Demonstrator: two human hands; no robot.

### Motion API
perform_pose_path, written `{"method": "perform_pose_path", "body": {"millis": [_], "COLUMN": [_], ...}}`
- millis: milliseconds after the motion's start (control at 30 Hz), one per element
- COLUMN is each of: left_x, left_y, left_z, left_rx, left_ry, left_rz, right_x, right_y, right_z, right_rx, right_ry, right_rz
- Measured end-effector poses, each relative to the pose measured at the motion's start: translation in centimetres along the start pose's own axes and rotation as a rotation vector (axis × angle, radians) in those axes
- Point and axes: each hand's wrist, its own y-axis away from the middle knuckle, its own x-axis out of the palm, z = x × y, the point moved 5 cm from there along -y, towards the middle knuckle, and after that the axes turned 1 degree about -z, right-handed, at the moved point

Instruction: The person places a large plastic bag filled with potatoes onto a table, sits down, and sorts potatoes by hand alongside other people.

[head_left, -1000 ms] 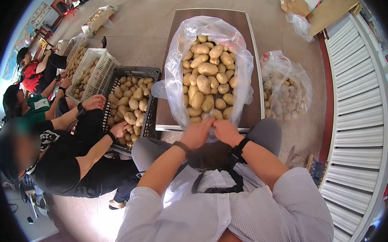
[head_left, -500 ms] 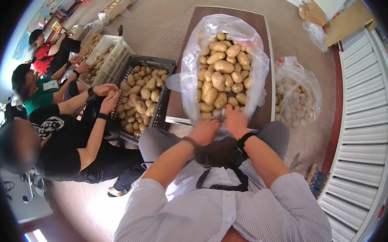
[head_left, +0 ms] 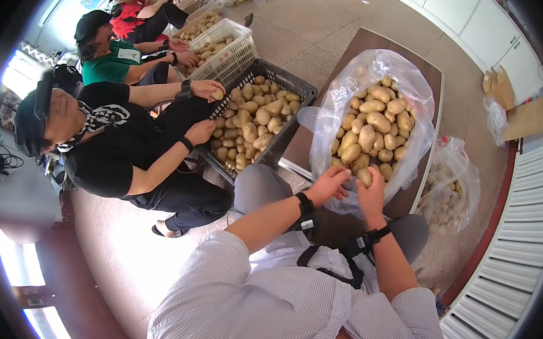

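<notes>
At the near edge of the open plastic bag (head_left: 420,159), the seated person's two hands worked close together. The right hand (head_left: 372,188) was closed around a single potato (head_left: 364,177), the thumb and fingers hiding part of its skin. The left hand (head_left: 332,184) was partly open, its fingers loosely curled and a little apart, just beside the held potato; I couldn't tell whether it touched the plastic.

Both forearms reached forward from the lap towards the bag, the left one slanting in from its left and the right one nearly straight below it, with black bands round both wrists. The hands covered some of the bag's near rim.

The bag lay on a brown counter (head_left: 356,46), its mouth spread wide around a heap of loose potatoes (head_left: 378,123). Left of the bag stood a black crate (head_left: 299,90) full of potatoes, with a white crate (head_left: 235,63) beyond it. By the black crate, a co-worker in a black top (head_left: 109,155) held a potato in one hand (head_left: 206,90). To the bag's right, on the floor (head_left: 316,24), sat another clear bag (head_left: 457,207) of potatoes.
</notes>
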Motion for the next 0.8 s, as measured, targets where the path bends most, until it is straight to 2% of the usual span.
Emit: {"method": "perform_pose_path", "body": {"millis": [33, 67, 100, 133, 167, 233, 300, 333, 367, 400, 433, 500, 567, 667, 733, 800], "left_x": [0.0, 0.4, 0.5, 0.3, -1.2, -3.1, -4.8, -6.4, -7.8, -9.3, -10.5, -13.4, -16.0, -19.4, -23.5, -26.1], "left_y": [-0.1, -0.2, 0.1, 0.2, 0.2, 0.3, -0.4, -0.4, -0.6, -0.6, -0.4, -1.2, -1.6, -1.6, -3.2, -4.4], "left_z": [0.5, 0.8, 0.6, 0.8, 0.2, -1.5, -3.1, -3.5, -4.4, -5.1, -6.0, -6.9, -7.5, -7.6, -5.6, -4.1], "left_rx": [-0.111, -0.217, -0.196, -0.197, -0.015, 0.253, 0.144, -0.054, -0.017, 0.021, 0.052, 0.064, 0.058, 0.067, 0.163, -0.025], "left_ry": [0.298, 0.590, 0.675, 0.663, 0.455, 0.249, 0.484, 0.691, 0.699, 0.711, 0.727, 0.791, 0.857, 0.962, 1.030, 1.165], "left_rz": [0.099, 0.199, 0.109, 0.120, 0.054, 0.065, 0.049, -0.069, -0.065, -0.073, -0.125, -0.200, -0.257, -0.388, -0.486, -0.581], "right_x": [0.5, 0.5, 0.7, 0.6, 0.1, -1.2, -6.0, -8.4, -11.0, -13.2, -16.3, -18.5, -19.6, -21.4, -21.1, -20.6], "right_y": [0.4, 0.6, 0.9, 1.3, 1.1, 0.3, 0.6, 1.4, 2.4, 3.6, 4.9, 6.4, 7.0, 7.4, 7.2, 7.2], "right_z": [2.0, 3.4, 5.5, 7.6, 8.9, 12.0, 20.4, 24.0, 27.7, 31.3, 33.7, 35.3, 36.4, 38.2, 38.4, 37.9], "right_rx": [-0.087, -0.087, -0.190, -0.291, -0.284, -0.335, -0.542, -0.652, -0.844, -1.002, -1.076, -1.141, -1.247, -1.325, -1.346, -1.380], "right_ry": [0.020, 0.019, -0.029, -0.075, -0.075, -0.179, -0.274, -0.262, -0.247, 0.092, -0.075, -0.241, -0.404, -0.537, -0.554, -0.574], "right_rz": [0.051, 0.044, 0.124, 0.201, 0.180, 0.307, 0.291, 0.315, 0.329, 0.642, 0.513, 0.370, 0.109, -0.172, -0.145, -0.033]}}
